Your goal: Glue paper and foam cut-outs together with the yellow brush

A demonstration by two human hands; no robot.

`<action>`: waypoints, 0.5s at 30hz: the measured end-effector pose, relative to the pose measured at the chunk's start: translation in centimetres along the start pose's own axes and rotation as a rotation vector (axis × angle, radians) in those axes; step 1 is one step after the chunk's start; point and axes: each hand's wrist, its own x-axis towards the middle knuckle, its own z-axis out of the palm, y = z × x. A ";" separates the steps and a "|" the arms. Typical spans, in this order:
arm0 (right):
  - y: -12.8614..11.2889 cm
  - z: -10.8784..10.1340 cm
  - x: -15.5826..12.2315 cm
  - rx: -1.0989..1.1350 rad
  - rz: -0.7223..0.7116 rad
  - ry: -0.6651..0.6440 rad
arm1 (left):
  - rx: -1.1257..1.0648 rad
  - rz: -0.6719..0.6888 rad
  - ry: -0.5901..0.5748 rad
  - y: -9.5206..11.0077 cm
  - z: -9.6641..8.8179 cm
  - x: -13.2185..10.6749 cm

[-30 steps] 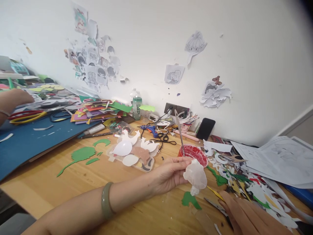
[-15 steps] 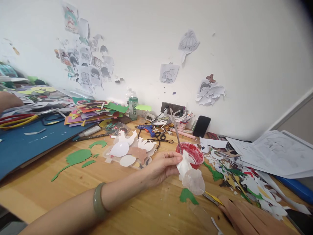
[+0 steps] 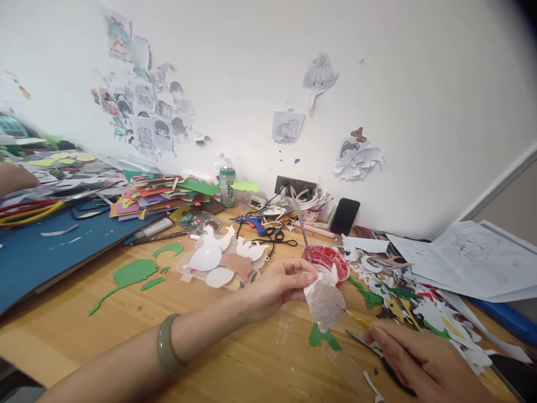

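Above the worktop (image 3: 235,358), on the near side of the red bowl (image 3: 345,272), I have a white piece (image 3: 325,308) held up between two hands.
My left hand (image 3: 281,282) pinches its upper left edge, thumb and fingertips drawn together on it; my right hand (image 3: 419,358) has its fingers curled firmly round a slim yellow tool (image 3: 361,321), whose dark tip overlaps the piece's right edge, though I cannot tell whether it touches. I judge the step in hand to be working that edge with the tool. The next move seems to call for a steady left pinch and a light, careful stroke, as the piece looks thin. Beneath lie a green cutout (image 3: 325,338) and, partly behind my right hand, some scissors (image 3: 364,343).
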 end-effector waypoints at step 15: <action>1.4 0.2 -1.3 -0.185 0.084 0.080 | -0.075 -0.097 0.057 -0.4 -0.7 -0.4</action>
